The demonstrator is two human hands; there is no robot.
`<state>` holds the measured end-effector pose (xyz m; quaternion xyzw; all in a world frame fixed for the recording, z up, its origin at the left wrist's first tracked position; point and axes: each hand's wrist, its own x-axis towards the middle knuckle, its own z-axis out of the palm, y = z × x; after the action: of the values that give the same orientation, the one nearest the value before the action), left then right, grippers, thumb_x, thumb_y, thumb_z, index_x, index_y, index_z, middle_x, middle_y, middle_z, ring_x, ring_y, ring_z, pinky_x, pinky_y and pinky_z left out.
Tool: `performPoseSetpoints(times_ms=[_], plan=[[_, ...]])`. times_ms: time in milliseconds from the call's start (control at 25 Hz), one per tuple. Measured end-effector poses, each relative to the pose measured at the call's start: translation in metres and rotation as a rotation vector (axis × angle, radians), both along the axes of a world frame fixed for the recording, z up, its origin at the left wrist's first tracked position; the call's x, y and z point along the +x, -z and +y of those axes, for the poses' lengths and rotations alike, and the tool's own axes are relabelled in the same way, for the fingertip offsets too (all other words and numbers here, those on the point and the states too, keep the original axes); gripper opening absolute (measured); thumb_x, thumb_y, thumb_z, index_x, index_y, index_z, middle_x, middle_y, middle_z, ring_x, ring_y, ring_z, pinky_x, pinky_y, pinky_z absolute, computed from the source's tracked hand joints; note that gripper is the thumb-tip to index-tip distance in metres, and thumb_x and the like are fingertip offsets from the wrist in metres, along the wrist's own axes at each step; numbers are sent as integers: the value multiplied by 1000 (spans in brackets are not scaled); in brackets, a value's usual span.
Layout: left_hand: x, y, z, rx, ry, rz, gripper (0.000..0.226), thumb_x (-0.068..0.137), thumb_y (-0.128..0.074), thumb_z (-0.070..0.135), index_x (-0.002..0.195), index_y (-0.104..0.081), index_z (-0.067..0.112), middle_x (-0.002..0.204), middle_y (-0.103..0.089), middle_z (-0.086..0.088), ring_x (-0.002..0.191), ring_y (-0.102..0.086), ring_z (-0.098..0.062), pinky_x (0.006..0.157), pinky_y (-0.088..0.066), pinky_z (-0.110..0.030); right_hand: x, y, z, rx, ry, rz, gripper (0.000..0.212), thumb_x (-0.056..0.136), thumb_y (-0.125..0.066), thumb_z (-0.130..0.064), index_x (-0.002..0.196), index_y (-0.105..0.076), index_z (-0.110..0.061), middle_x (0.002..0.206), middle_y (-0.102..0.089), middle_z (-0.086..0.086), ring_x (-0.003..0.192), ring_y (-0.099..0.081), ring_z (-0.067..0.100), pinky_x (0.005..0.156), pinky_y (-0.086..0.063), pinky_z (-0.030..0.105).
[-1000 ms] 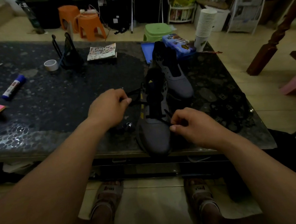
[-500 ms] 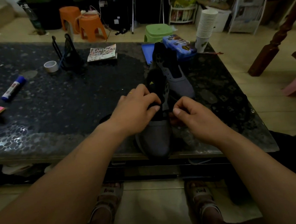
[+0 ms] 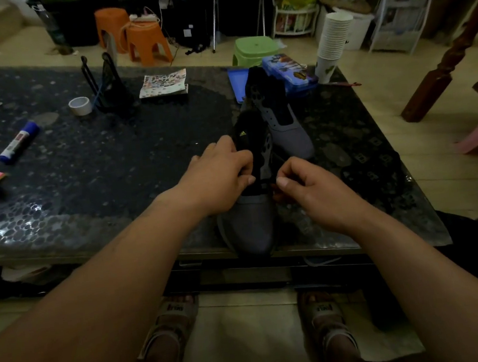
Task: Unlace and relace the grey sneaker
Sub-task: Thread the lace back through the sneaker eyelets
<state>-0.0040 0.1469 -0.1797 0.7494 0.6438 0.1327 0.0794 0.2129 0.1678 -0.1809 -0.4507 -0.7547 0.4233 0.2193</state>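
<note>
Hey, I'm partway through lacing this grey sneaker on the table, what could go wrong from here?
The grey sneaker has its toe at the near edge of the table; a hard tug by the right hand might drag it off unless the left hand has a firm grip. The black lace barely shows against the dark tongue in this dim light, so an eyelet may get skipped.

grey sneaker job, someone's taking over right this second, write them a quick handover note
Left hand: grips the near grey sneaker at its tongue.
Right hand: pinches at the right eyelet row, apparently the black lace; too dark to be sure.
Sneaker: on the table, toe at the near edge; second sneaker behind it.
Done: unclear whether this is unlacing or relacing; work is at the lower eyelets.
Left: probably the upper eyelets.
</note>
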Motion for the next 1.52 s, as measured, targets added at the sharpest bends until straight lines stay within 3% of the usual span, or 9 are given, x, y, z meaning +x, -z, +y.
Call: performPoseSetpoints(times_ms=[200,400,560,760,920,1000,1120,1320,1520], plan=[[-11,-4,-1,-30,-68,-405,12,106,-49,23,97,-47,15,102,-65,-4,93,-66,-24,81,-55,-44,-3,1,-1,23,11,-81,14,107,-52,-26,95,-58,-23,89,-67,0,79,-62,14,76,-53,40],[-16,-7,-7,-289,-400,-1311,24,107,-30,7,91,-48,8,117,-70,-29,106,-73,-38,94,-58,-53,-13,6,-1,18,78,-95,15,102,-61,-37,102,-57,-23,91,-65,-2,81,-61,12,70,-48,30],[-30,4,-10,-357,-479,-1657,32,105,-26,7,109,-52,-10,118,-70,-31,106,-72,-43,86,-62,-50,-23,14,-8,-10,133,-143,42,87,-80,-41,109,-52,-20,97,-62,-7,86,-60,5,68,-46,24],[-36,8,-12,-154,-480,-1177,21,106,-35,9,93,-50,7,93,-64,-22,52,-64,-19,71,-54,-43,-21,19,-7,-59,160,-144,41,87,-81,-36,110,-50,-21,100,-62,-5,89,-62,10,72,-50,27],[-60,12,-19,-143,-283,-460,20,105,-52,40,95,-53,23,85,-64,-3,73,-61,-19,71,-50,-39,-19,21,-4,-84,148,-133,44,87,-82,-37,112,-50,-21,101,-62,-3,93,-63,14,76,-52,30],[-70,14,-25,-326,-241,-282,35,102,-46,62,90,-60,32,86,-65,8,86,-62,-17,90,-48,-42,-19,18,-1,-81,123,-134,47,85,-82,-36,114,-49,-22,103,-61,-3,93,-63,13,80,-55,32],[-76,13,-26,-380,-299,-104,39,104,-46,56,82,-63,29,84,-64,9,90,-59,-15,110,-32,-55,-22,12,3,65,57,-169,47,84,-81,-32,116,-48,-28,105,-55,-3,89,-59,10,76,-52,30],[-82,-2,-29,-648,-134,-136,26,100,-61,42,83,-79,34,91,-71,19,94,-63,-5,98,-46,-36,-36,4,-1,271,-38,-269,34,87,-66,-30,116,-53,-42,104,-42,-12,85,-53,7,79,-52,35],[-53,7,-11,-464,-215,-522,28,106,-53,35,87,-67,19,76,-73,4,70,-66,-11,68,-47,-28,-37,5,0,265,-41,-266,13,90,-62,-29,100,-58,-37,99,-42,-11,83,-51,6,80,-51,35]])
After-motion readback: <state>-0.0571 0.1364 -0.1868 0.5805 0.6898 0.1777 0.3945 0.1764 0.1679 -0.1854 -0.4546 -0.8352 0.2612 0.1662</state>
